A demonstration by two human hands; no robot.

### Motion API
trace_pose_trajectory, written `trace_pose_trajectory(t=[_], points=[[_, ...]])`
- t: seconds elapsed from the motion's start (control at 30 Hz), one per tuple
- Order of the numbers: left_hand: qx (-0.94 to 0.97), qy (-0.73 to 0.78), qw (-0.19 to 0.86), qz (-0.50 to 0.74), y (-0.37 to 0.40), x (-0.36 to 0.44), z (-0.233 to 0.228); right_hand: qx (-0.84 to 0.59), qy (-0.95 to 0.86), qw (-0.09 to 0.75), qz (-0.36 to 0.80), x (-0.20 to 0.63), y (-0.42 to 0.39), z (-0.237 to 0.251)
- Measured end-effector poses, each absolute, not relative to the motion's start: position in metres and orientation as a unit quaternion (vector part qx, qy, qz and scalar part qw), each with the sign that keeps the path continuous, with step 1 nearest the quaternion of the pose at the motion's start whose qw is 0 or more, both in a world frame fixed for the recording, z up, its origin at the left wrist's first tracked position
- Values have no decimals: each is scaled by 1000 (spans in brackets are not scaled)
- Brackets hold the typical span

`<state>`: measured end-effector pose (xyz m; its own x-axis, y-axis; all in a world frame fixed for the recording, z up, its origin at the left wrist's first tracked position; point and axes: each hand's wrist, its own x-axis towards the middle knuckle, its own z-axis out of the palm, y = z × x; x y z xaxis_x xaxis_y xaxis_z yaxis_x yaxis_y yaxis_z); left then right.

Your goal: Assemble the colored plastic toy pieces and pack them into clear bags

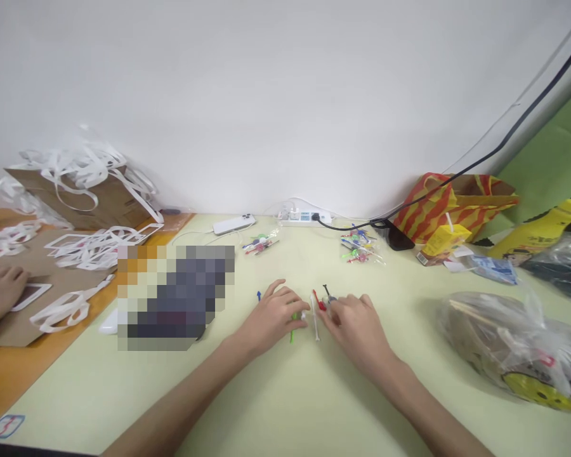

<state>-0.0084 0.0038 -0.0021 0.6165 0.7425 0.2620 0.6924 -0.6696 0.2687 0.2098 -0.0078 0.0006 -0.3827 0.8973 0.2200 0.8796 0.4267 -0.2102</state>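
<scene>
My left hand point(272, 315) rests on the pale green table point(285, 393), its fingers pinching a small green plastic piece point(294, 324). My right hand point(354, 324) lies just to the right, fingertips on a small red piece point(320, 302) and a dark piece point(328, 294). A thin white stick point(315, 320) lies between the two hands. A tiny blue piece point(259, 296) sits just left of my left hand.
Two clear packets of coloured small parts point(261, 244) point(359, 246) lie further back, near a power strip point(304, 218) and a white phone point(233, 223). A plastic bag point(518, 346) sits at the right. Another person's hand point(0, 289) rests on cardboard with white paper cut-outs at the left.
</scene>
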Motion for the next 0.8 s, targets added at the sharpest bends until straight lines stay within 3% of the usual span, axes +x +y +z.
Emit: trace_pose_trajectory(t=[0.2, 0.37, 0.6, 0.8], points=[[903, 386, 51, 183, 12, -2, 15, -428, -890, 158, -20, 230, 18, 1], [887, 406, 52, 215, 18, 0, 24, -400, -903, 157, 26, 228, 28, -11], [808, 462, 98, 353, 14, 0, 23, -421, -802, 349, 240, 234, 21, -2], [772, 437, 236, 398, 9, 12, 24, -391, -662, 455, 450, 222, 16, 1]])
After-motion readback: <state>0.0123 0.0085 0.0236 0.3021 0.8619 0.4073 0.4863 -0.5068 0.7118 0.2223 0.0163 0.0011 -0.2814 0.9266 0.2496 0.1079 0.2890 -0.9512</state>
